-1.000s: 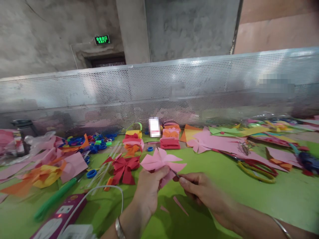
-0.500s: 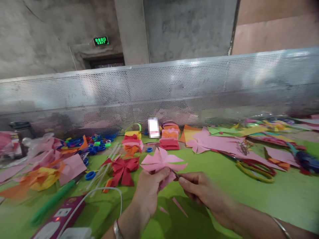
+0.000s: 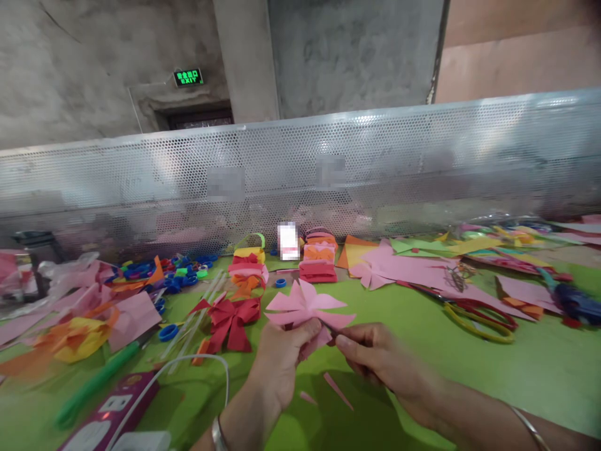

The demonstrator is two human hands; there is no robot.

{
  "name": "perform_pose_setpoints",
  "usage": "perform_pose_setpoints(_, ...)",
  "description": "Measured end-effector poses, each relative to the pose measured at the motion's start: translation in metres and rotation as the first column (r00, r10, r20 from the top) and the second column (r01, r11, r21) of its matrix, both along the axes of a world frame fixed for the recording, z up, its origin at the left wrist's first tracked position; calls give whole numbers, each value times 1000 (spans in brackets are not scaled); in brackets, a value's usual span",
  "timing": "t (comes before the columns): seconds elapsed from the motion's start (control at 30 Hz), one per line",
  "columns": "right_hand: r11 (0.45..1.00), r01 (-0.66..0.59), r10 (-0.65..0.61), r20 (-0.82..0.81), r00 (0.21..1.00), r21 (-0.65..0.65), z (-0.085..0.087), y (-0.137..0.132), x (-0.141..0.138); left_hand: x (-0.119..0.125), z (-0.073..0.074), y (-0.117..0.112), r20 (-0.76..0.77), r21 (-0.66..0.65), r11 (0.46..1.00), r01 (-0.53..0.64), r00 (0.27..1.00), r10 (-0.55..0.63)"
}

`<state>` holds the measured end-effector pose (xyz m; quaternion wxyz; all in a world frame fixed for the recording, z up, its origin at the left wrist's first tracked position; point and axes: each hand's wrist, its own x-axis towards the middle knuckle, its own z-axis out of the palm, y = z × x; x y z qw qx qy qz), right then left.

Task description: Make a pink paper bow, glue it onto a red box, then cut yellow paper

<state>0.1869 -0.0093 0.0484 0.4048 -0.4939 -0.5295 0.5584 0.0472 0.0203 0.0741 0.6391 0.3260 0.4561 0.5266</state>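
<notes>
My left hand [image 3: 280, 351] pinches a pink paper flower [image 3: 300, 307] near its centre, thumb on top. The flower's pointed petals spread out above the table. My right hand [image 3: 370, 354] is closed around small scissors [image 3: 330, 326]; only a thin dark blade shows, reaching to the flower's edge beside my left thumb, and the handles are hidden in my fingers. Below the flower, a narrow pink paper strip [image 3: 338, 391] and a smaller pink scrap [image 3: 308, 398] lie on the green tabletop [image 3: 422, 394].
A red paper flower [image 3: 232, 322] lies left of my hands. Stacked paper pieces [image 3: 319, 257] stand behind. Yellow-and-red scissors [image 3: 483, 319] and pink sheets [image 3: 413, 266] are at right. A purple power strip [image 3: 113, 407], white cable and green glue gun [image 3: 94, 388] occupy the left front.
Both hands stay in nearly the same place. The lower right petal of the pink flower has shifted slightly right by the blade, and the view has turned a little.
</notes>
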Motion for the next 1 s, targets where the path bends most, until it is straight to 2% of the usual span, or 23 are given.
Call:
perform_pose_setpoints(0.37, 1000, 10, -10, -11, 1000, -21, 3, -1, 0, -2, -2, 2, 13, 21, 1000, 23, 1000, -24)
perform_pose_setpoints(0.6, 1000, 8, -9, -37, 999, -21, 3, 0, -1, -4, -4, 1, 8, 49, 992, 117, 993, -117)
perform_pose_setpoints(1.0, 1000, -2, 0, -46, 999, -29, 3, 0, 0, -5, -3, 0, -22, 66, 990, 123, 992, -122)
